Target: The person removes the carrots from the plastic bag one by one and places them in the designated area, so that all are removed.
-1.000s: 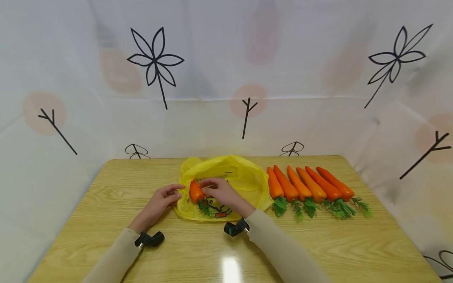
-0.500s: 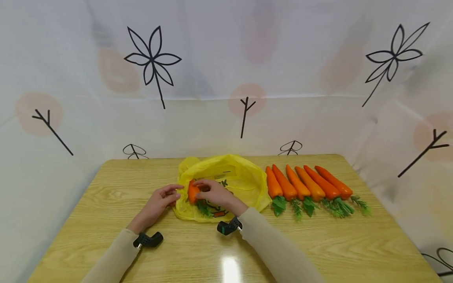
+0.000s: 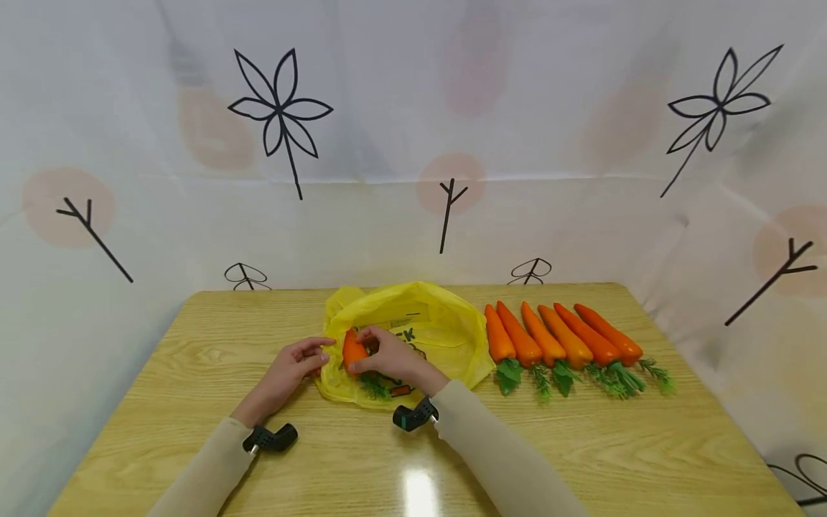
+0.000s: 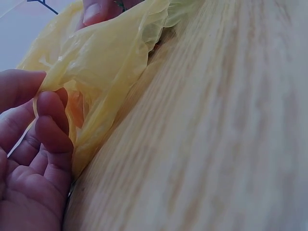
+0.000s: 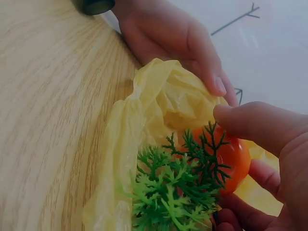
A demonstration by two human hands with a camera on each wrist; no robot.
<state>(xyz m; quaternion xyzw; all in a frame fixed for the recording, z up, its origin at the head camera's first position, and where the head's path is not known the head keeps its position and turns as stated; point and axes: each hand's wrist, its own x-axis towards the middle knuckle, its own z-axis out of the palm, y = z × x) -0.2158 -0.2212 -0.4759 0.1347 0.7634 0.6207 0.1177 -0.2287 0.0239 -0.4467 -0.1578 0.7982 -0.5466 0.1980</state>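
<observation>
A yellow plastic bag (image 3: 452, 337) lies on the table with its mouth facing me. My left hand (image 3: 287, 370) pinches the left edge of the bag between thumb and fingers, clearly seen in the left wrist view. Inside the bag, near its left side, lies an orange carrot (image 3: 353, 352) with feathery green leaves (image 5: 173, 192) towards the bag's mouth. My right hand (image 3: 397, 359) reaches into the bag and holds this carrot, thumb on one side and fingers on the other. The bag's film hides part of the carrot in the left wrist view.
Several orange carrots (image 3: 545, 337) with green tops lie in a row on the wooden table (image 3: 620, 438), to the right of the bag. A pale cloth (image 3: 362, 143) with black plant drawings hangs behind and at the sides.
My right hand has moved a little left and its thumb has come down onto the carrot. The left hand stays at the bag's edge. The carrots in the row have not moved.
</observation>
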